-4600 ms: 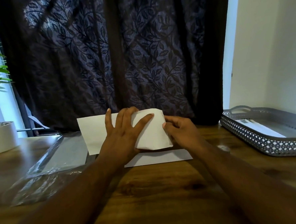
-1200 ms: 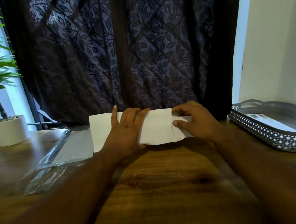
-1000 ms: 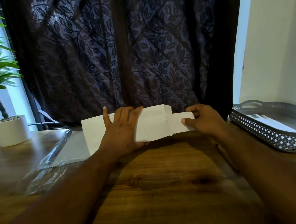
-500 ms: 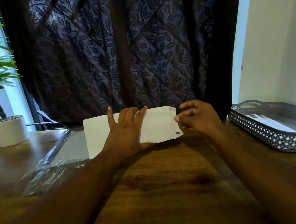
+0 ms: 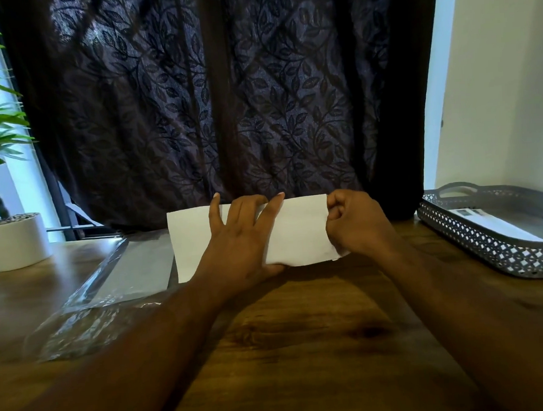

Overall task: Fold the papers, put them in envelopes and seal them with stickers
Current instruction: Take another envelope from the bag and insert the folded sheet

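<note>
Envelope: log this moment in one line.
left hand holds envelope | right hand pinches its right end | no sticker seen

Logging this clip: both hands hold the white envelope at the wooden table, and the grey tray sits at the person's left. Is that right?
Not quite. The head view shows the grey tray at the person's right, not left. The rest stands: the left hand and right hand both hold the white envelope at the wooden table.
</note>
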